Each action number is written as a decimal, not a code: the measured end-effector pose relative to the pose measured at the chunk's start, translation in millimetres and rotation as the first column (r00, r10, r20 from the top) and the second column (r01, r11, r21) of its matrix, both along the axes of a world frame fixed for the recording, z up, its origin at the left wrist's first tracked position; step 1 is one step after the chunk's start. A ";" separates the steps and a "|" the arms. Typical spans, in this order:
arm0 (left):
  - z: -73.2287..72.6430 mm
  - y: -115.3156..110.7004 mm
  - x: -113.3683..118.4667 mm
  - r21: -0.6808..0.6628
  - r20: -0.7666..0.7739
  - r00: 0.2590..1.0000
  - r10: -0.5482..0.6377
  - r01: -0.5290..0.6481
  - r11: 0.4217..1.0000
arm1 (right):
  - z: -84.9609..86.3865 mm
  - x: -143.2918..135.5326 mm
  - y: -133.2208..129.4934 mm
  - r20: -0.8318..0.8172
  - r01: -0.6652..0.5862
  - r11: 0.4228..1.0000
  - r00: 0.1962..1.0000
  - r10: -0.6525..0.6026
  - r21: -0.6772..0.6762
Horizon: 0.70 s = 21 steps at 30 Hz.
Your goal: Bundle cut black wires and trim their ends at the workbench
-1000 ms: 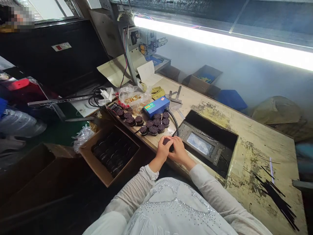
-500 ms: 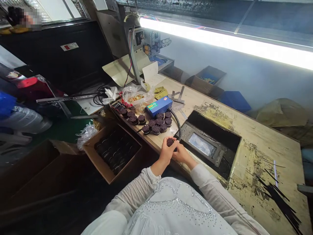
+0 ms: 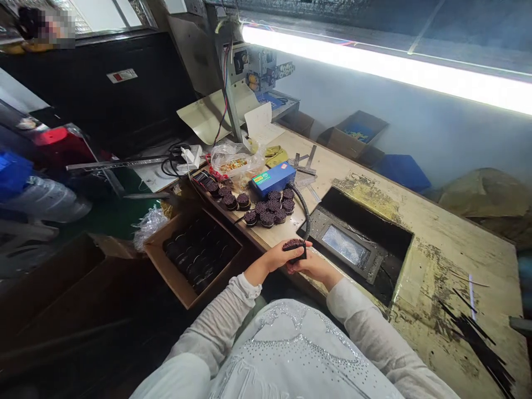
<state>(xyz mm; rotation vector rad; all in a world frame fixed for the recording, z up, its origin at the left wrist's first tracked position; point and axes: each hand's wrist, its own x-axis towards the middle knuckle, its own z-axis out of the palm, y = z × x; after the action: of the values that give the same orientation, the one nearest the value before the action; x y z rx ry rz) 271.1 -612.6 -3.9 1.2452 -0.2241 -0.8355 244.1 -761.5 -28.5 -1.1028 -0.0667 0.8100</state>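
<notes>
Both hands are together at the table's front edge around a bundle of thin black strands, whose dotted reddish-brown end faces up. My left hand grips it from the left, thumb across its side. From the right and below, my right hand closes on the same bundle; part of its fingers is hidden. Just beyond stand several similar bundles, upright and close together, beside a blue box with a black corrugated hose. More bundles stand to the left of these.
Left below the table, a cardboard box holds rows of black bundles. A dark recess with a framed panel is set into the worn tabletop. Loose black strips lie at right. A clear plastic bag sits behind the blue box.
The bundle has been turned in my hands, so more of its dotted end and dark side shows. My left hand has shifted slightly left and spread along it. The view has moved a little.
</notes>
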 end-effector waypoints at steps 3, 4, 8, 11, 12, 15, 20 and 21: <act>3.4 2.3 -0.8 -0.048 0.022 1.000 -0.018 0.020 0.999 | -0.6 -1.7 0.6 -0.012 -0.005 1.000 1.000 0.005 0.005; 4.1 2.5 -0.8 -0.080 0.027 1.000 -0.001 0.003 0.997 | -0.6 -2.1 1.2 -0.016 -0.009 1.000 1.000 0.009 0.005; 4.1 -0.3 -1.4 -0.196 -0.058 0.996 0.071 -0.081 0.977 | -0.2 -2.4 4.6 -0.049 0.010 1.000 0.999 -0.010 0.014; 2.7 -3.6 -3.1 -0.175 -0.129 0.984 0.119 -0.141 0.975 | -0.3 -1.6 5.6 -0.061 0.014 1.000 0.998 -0.014 0.005; 2.2 -4.4 -3.8 -0.154 -0.142 0.980 0.141 -0.162 0.975 | -0.6 -1.3 5.6 -0.065 -0.001 1.000 0.998 0.001 0.000; 1.3 -5.4 -5.6 -0.129 -0.157 0.969 0.193 -0.214 0.968 | -2.6 -0.8 5.7 -0.091 -0.035 0.999 0.995 0.034 0.000; 0.0 -6.8 -8.2 -0.099 -0.157 0.959 0.237 -0.254 0.962 | -3.5 3.0 6.9 -0.086 -0.069 0.998 0.994 0.067 -0.016; -0.5 -7.6 -8.7 -0.091 -0.146 0.954 0.262 -0.276 0.957 | -1.8 5.3 6.0 -0.077 -0.099 0.995 0.992 0.096 -0.034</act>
<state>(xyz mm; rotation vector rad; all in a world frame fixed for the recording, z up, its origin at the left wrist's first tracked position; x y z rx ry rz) 262.3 -620.2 -4.5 1.0826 0.0083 -0.6564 249.4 -755.5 -30.3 -1.1098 -0.0427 0.9428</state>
